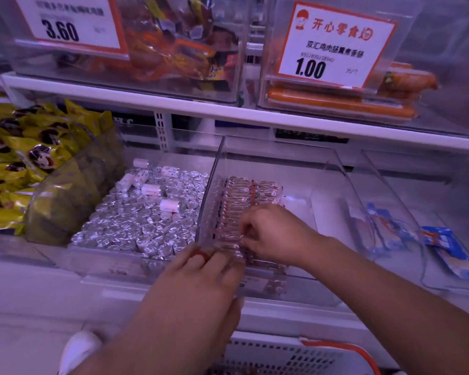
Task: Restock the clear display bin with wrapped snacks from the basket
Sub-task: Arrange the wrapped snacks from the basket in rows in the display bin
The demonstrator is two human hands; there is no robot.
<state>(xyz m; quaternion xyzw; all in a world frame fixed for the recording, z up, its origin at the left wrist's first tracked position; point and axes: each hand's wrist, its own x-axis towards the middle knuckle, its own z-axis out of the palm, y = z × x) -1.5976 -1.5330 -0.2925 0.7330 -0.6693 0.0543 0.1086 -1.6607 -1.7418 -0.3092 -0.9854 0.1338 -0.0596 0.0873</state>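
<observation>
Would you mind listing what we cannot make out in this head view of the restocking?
- Basket: cut off by the bottom edge and partly behind the left arm; contents unclear.
- Snacks at the bin's front: hidden under both hands.
- Left hand: fingertips blur into the wrappers, so its grip is unclear.
- Right hand: its fingers pinch a wrapper; which snack is unclear.
- Left price tag: text blurred, top cropped.

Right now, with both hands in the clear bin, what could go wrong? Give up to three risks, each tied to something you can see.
1. The right hand and left hand crowd the same front corner of the clear bin, so they may knock the lined-up wrapped snacks out of their rows.
2. The bin's left wall stands beside the tray of foil-wrapped sweets; a dropped snack could land among them.
3. The basket sits low, mostly out of view, so reaching back is partly blind.
</observation>
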